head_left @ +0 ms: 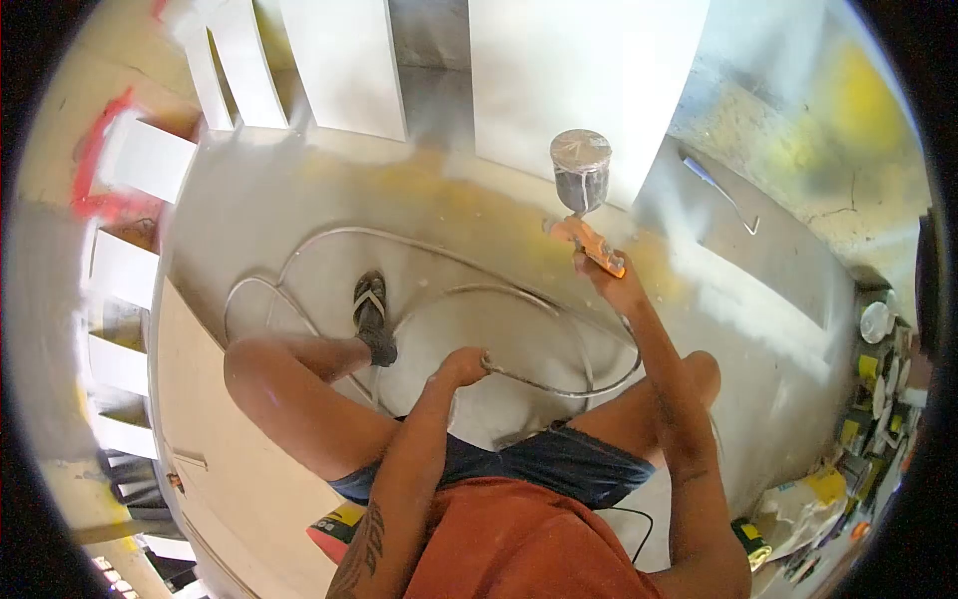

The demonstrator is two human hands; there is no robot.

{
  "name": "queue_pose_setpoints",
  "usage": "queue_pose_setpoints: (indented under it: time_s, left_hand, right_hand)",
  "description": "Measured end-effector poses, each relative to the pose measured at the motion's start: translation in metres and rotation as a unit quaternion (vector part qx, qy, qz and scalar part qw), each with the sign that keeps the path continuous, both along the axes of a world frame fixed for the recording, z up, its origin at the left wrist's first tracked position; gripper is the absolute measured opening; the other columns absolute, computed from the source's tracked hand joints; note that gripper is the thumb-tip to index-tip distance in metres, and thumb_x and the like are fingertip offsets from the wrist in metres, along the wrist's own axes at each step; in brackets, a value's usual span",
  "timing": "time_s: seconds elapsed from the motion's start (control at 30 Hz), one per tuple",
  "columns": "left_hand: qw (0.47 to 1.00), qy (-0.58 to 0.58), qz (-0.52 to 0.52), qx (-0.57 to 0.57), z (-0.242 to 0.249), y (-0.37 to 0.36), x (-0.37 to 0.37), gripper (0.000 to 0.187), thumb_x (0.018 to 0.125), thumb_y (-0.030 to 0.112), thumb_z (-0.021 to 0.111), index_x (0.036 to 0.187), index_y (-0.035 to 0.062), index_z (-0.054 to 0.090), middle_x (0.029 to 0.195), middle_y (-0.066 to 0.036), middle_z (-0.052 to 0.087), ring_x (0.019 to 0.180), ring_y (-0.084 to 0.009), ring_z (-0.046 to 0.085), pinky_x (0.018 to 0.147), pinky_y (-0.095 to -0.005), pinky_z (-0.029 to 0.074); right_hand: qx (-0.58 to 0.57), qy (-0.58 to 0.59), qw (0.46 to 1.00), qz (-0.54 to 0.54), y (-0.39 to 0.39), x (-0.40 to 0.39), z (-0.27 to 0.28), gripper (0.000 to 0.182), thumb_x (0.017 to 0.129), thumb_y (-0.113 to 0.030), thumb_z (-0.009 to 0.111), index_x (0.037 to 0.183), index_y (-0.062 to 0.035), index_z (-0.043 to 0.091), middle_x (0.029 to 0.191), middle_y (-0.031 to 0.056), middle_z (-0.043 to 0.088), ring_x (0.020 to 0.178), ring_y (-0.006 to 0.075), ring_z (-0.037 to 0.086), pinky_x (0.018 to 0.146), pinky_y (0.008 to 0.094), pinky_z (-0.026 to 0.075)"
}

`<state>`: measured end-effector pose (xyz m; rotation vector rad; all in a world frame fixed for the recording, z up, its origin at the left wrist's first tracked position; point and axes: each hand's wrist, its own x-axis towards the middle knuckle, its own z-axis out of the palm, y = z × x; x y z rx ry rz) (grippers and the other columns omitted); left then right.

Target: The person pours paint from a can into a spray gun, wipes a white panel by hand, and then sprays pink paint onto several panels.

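Note:
My right hand (605, 278) is wrapped round the handle of an orange spray gun (587, 244), held out ahead of me. On top of the gun sits a dark paint cup (581, 172) with a lid, close in front of a large white panel (579, 80). Low near my lap, my left hand (463, 367) is closed round the air hose (539, 387). The hose rises toward the gun's handle on the right and also lies in wide loops over the floor.
More white panels (344, 65) lean along the wall at the upper left. A paint roller frame (720, 192) lies on the right. Several cans and lids (878, 324) crowd the right edge. A beige board (215, 439) lies on the left, near a can (337, 529).

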<state>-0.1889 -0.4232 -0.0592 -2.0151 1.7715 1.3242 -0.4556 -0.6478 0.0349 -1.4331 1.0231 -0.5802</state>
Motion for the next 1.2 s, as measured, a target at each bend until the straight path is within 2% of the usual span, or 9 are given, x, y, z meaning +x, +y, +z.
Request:
queue_pose_setpoints:
  time_s: [0.07,0.2,0.3,0.37,0.5,0.73,1.03,1.13,1.2]
  left_hand:
    - [1.0,-0.005,0.006,0.0,0.007,0.002,0.004,0.034,0.082,0.04,0.067,0.094,0.0087,0.068,0.098,-0.017,0.067,0.095,-0.036,0.063,0.083,-0.0445,0.049]
    - [0.999,0.013,0.024,-0.031,-0.004,0.008,0.019,0.024,0.079,0.026,0.063,0.095,0.0078,0.068,0.097,-0.018,0.067,0.092,-0.0357,0.063,0.081,-0.0443,0.049]
    - [1.0,0.026,0.008,-0.015,0.0,0.003,0.018,0.026,0.077,0.024,0.065,0.098,0.0088,0.069,0.098,-0.017,0.068,0.092,-0.0345,0.064,0.083,-0.0428,0.05]
    - [1.0,0.008,0.003,-0.013,-0.004,0.001,0.012,0.026,0.077,0.023,0.065,0.099,0.0092,0.069,0.099,-0.017,0.068,0.093,-0.0341,0.064,0.084,-0.0425,0.05]
    - [0.997,-0.023,-0.023,0.074,-0.001,-0.005,-0.002,0.026,0.077,0.022,0.066,0.098,0.0086,0.07,0.101,-0.017,0.067,0.096,-0.0337,0.064,0.085,-0.0431,0.05]
    - [0.998,-0.039,-0.036,0.041,-0.009,-0.005,0.0,0.032,0.079,0.026,0.066,0.105,0.0085,0.067,0.106,-0.017,0.066,0.099,-0.0333,0.063,0.086,-0.044,0.049]
    - [0.998,-0.034,0.029,0.042,-0.014,-0.013,-0.006,0.033,0.083,0.026,0.061,0.109,0.0065,0.065,0.11,-0.017,0.065,0.102,-0.0346,0.061,0.089,-0.0441,0.048]
    - [1.0,0.013,-0.01,0.008,-0.021,-0.019,0.0,0.033,0.083,0.021,0.059,0.113,0.0064,0.062,0.114,-0.017,0.063,0.101,-0.0344,0.062,0.089,-0.0449,0.047]
    - [0.973,0.207,0.096,-0.04,-0.013,-0.024,0.001,0.03,0.086,0.014,0.056,0.114,0.0058,0.059,0.113,-0.017,0.063,0.098,-0.0306,0.064,0.085,-0.0434,0.049]
  right_hand:
    - [-0.006,-0.033,0.998,-0.052,0.008,0.005,-0.005,0.021,0.091,-0.028,0.063,0.086,-0.0083,0.062,0.061,-0.0063,0.047,0.05,0.005,0.04,0.045,0.024,0.03]
    - [0.032,-0.049,0.998,-0.009,0.011,0.002,0.022,0.024,0.091,-0.032,0.062,0.087,-0.0089,0.062,0.062,-0.0055,0.048,0.05,0.0055,0.041,0.045,0.0243,0.031]
    - [-0.041,-0.075,0.996,-0.008,0.016,0.001,0.032,0.025,0.092,-0.035,0.062,0.088,-0.0099,0.061,0.062,-0.005,0.049,0.048,0.0053,0.038,0.043,0.025,0.03]
    - [0.038,-0.057,0.994,-0.09,0.02,0.002,0.045,0.025,0.091,-0.035,0.062,0.086,-0.0108,0.06,0.062,-0.005,0.049,0.046,0.0047,0.036,0.042,0.0245,0.028]
    - [0.01,-0.028,0.994,-0.107,0.018,0.008,0.054,0.025,0.092,-0.036,0.062,0.087,-0.0114,0.059,0.064,-0.0046,0.05,0.046,0.0039,0.036,0.041,0.0224,0.027]
    - [0.039,-0.132,0.987,-0.084,0.009,0.03,0.091,0.028,0.09,-0.037,0.065,0.085,-0.0098,0.058,0.063,-0.0065,0.047,0.049,0.0025,0.037,0.044,0.0213,0.027]
    - [-0.172,-0.242,0.934,-0.198,-0.008,0.08,0.213,0.026,0.094,-0.033,0.058,0.094,-0.007,0.056,0.073,-0.0014,0.054,0.045,0.0009,0.034,0.04,0.0177,0.024]
    - [-0.193,-0.216,0.935,-0.206,-0.021,0.052,0.226,0.027,0.094,-0.033,0.059,0.091,-0.0066,0.056,0.071,-0.0016,0.053,0.046,0.001,0.034,0.04,0.0183,0.024]
    - [-0.164,-0.172,0.948,-0.213,-0.028,0.026,0.222,0.031,0.089,-0.036,0.066,0.083,-0.0073,0.057,0.064,-0.0058,0.048,0.05,0.0022,0.034,0.045,0.0211,0.026]
